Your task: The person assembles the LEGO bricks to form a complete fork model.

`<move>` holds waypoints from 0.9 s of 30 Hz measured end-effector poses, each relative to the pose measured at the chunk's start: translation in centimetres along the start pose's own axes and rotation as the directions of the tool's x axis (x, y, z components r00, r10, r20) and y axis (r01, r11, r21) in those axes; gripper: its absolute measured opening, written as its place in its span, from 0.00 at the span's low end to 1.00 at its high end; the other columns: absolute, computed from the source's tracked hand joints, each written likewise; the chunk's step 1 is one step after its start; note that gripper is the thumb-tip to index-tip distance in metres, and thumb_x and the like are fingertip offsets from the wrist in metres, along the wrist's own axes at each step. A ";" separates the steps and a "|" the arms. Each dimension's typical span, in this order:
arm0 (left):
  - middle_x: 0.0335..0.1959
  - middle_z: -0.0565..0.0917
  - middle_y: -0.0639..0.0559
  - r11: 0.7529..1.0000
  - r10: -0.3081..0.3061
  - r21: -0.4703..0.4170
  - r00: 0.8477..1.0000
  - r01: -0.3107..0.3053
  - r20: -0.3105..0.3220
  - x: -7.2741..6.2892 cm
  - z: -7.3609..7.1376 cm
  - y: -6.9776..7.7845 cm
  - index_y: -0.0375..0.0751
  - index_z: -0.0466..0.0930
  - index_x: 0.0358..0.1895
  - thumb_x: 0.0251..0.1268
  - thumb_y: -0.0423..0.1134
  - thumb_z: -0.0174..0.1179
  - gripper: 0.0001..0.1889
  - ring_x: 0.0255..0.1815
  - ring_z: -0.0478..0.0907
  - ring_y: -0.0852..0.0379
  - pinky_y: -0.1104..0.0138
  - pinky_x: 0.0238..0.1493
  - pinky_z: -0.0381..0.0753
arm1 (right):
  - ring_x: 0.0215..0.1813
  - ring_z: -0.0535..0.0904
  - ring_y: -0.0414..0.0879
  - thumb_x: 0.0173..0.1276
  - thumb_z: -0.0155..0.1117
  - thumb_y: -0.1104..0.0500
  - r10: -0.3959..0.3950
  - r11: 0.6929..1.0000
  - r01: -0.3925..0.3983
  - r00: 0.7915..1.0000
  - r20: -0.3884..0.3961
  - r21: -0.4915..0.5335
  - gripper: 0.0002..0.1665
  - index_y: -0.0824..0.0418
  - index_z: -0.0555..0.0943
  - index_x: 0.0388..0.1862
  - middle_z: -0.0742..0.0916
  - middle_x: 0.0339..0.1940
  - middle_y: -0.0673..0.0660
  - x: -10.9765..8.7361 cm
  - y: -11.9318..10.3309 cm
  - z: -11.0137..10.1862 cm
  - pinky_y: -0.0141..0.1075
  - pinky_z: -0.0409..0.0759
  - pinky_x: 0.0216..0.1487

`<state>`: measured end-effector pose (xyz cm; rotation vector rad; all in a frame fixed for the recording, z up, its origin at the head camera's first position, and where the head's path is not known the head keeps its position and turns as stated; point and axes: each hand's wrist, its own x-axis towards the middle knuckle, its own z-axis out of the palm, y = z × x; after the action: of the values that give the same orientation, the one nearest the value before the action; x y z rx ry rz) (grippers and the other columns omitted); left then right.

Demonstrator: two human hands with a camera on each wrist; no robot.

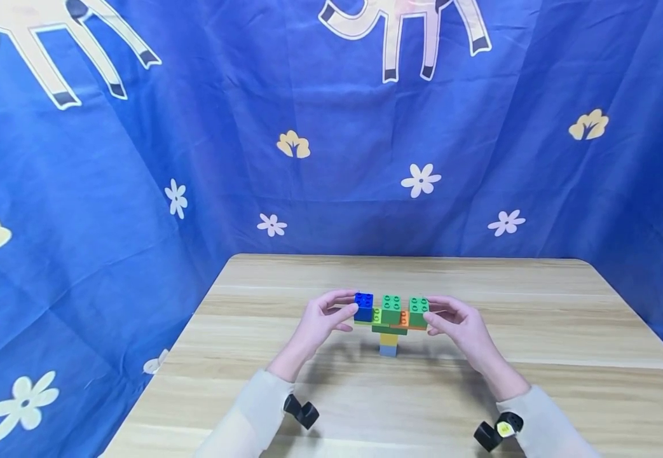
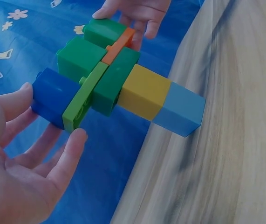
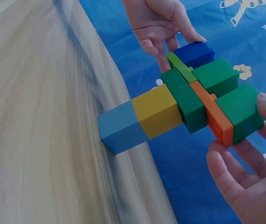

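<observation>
A T-shaped toy brick structure stands upright over the table, its base a light blue brick (image 1: 388,350) under a yellow brick (image 1: 389,339). Above them a dark green brick (image 2: 115,81) carries a lime green plate (image 2: 85,96) and an orange plate (image 3: 211,113). On top sit a dark blue brick (image 1: 363,307) at the left, a green brick (image 1: 391,310) in the middle and another green brick (image 1: 419,312) at the right. My left hand (image 1: 325,316) holds the dark blue end between thumb and fingers. With thumb and fingers, my right hand (image 1: 461,327) grips the right green end.
The wood-grain table (image 1: 537,305) reaches back to a blue curtain (image 1: 342,216) printed with flowers and animals. Small black devices (image 1: 301,411) are strapped at both wrists, over light sleeves (image 1: 251,413).
</observation>
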<state>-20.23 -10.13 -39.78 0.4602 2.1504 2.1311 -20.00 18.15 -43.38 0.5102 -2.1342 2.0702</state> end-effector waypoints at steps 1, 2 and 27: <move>0.51 0.78 0.37 1.000 0.000 0.003 1.000 0.000 -0.003 0.0 0.0 0.0 0.31 0.73 0.57 0.62 0.33 0.60 0.20 0.45 0.80 0.46 0.48 0.43 0.79 | 0.36 0.82 0.47 0.61 0.65 0.65 0.001 1.000 -0.001 1.000 0.001 0.000 0.24 0.74 0.73 0.54 0.83 0.42 0.60 0.1 0.0 0.0 0.41 0.83 0.36; 0.51 0.78 0.38 1.000 0.000 0.005 1.000 0.000 -0.007 0.0 0.0 0.0 0.31 0.73 0.57 0.62 0.33 0.60 0.20 0.44 0.80 0.47 0.48 0.43 0.79 | 0.36 0.82 0.47 0.61 0.65 0.64 0.004 1.000 -0.003 1.000 0.003 -0.002 0.24 0.74 0.73 0.54 0.83 0.42 0.60 0.1 0.1 0.0 0.41 0.83 0.36; 0.49 0.79 0.38 0.999 0.042 0.022 0.997 -0.041 -0.059 3.5 -0.7 -3.2 0.37 0.75 0.57 0.58 0.38 0.64 0.22 0.41 0.81 0.48 0.56 0.39 0.82 | 0.36 0.81 0.47 0.62 0.66 0.55 0.127 0.989 -0.123 0.990 -0.055 0.081 0.30 0.68 0.71 0.59 0.82 0.42 0.57 3.3 1.3 -0.5 0.49 0.82 0.38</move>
<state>-24.20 -9.84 -42.35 0.4527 2.2157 2.1734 -23.61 18.13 -43.51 0.3251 -2.1094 2.2118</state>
